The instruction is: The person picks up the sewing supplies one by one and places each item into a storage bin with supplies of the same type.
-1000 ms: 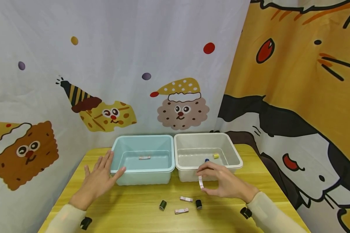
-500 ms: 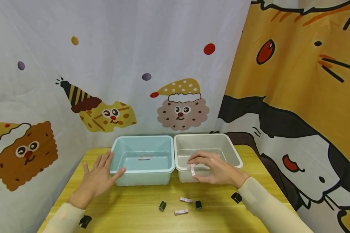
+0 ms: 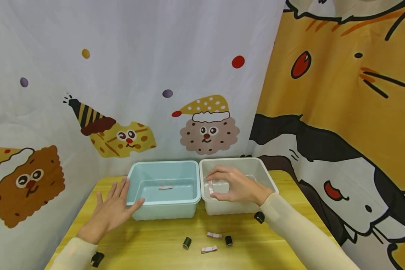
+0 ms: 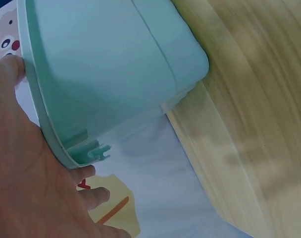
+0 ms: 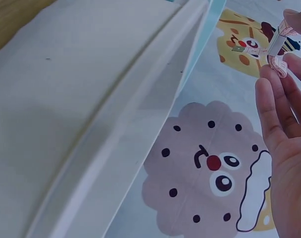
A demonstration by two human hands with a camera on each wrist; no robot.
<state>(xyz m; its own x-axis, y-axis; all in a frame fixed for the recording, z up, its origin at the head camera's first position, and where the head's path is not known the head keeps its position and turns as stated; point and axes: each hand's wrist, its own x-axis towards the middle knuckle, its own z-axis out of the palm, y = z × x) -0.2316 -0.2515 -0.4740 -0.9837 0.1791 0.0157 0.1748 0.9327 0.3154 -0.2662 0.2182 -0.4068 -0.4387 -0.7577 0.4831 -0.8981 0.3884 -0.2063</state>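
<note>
In the head view my right hand [image 3: 239, 183] is over the left part of the off-white bin [image 3: 234, 208]. Between thumb and fingertips it pinches a folded measuring tape [image 3: 210, 186], whose pale printed strip [image 5: 277, 43] shows in the right wrist view. My left hand [image 3: 111, 212] touches the left rim of the light blue bin [image 3: 163, 210] with its fingers spread. Inside the blue bin lies another folded tape [image 3: 165, 187]. The hand and tape hide much of the off-white bin's inside.
On the wooden table [image 3: 148, 247] before the bins lie two more folded tapes, one farther [image 3: 214, 235] and one nearer [image 3: 209, 249]. A dark green thread spool [image 3: 187, 243] and a black spool [image 3: 228, 240] flank them. Behind the bins hangs a printed curtain [image 3: 128, 75].
My right hand has moved left and forward with the measuring tape, from the off-white bin's front edge to over its left part. My left hand keeps its place on the blue bin.
</note>
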